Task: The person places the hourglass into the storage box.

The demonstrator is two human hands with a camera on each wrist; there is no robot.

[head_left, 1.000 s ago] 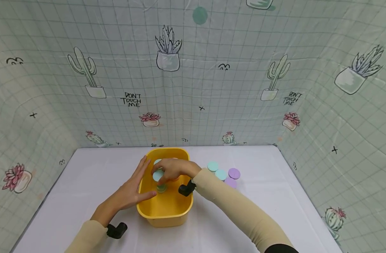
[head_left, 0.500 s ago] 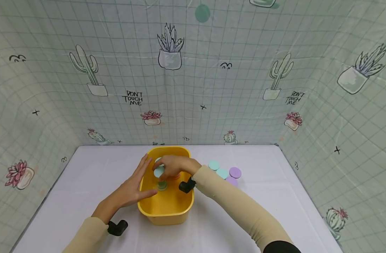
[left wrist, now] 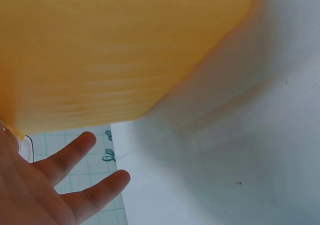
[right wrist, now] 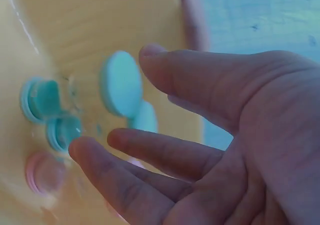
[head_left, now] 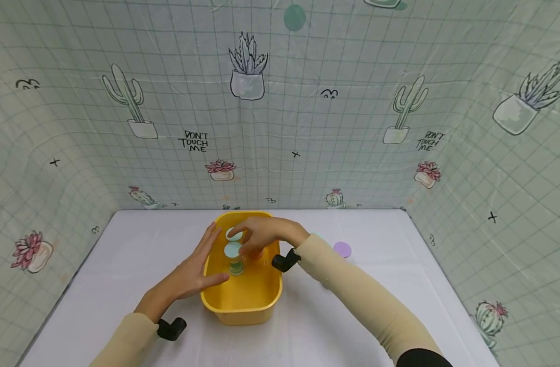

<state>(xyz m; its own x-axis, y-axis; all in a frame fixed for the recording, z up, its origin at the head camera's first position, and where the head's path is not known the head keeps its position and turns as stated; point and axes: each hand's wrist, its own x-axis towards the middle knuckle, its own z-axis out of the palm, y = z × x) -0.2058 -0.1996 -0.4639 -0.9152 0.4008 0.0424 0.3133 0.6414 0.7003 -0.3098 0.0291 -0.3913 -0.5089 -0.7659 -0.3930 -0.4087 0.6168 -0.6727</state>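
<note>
A yellow plastic bin (head_left: pixel 240 310) stands on the white table. My left hand (head_left: pixel 185 278) rests along its left rim, fingers straight and spread, the thumb reaching over the edge. Inside stand small clear jars with mint lids: a nearer jar (head_left: pixel 236 266) and one behind it with its lid (head_left: pixel 234 234) partly covered by my fingers. My right hand (head_left: pixel 268 233) hovers over the bin with fingers loosely extended. In the right wrist view its fingers are spread, apart from the mint lid (right wrist: pixel 121 84), and nothing is between them. A pinkish jar (right wrist: pixel 45 172) is partly hidden by the right hand.
To the right of the bin lies a purple disc-shaped lid (head_left: pixel 342 249); my right sleeve (head_left: pixel 353 285) hides most of the others there. A patterned cloth wall (head_left: pixel 280 127) rises behind and beside the white table (head_left: pixel 326 326).
My right hand has let go of the mint-lidded jar, opened its fingers and moved up and right, its forearm now covering the mint lids on the table. The left hand keeps its place.
</note>
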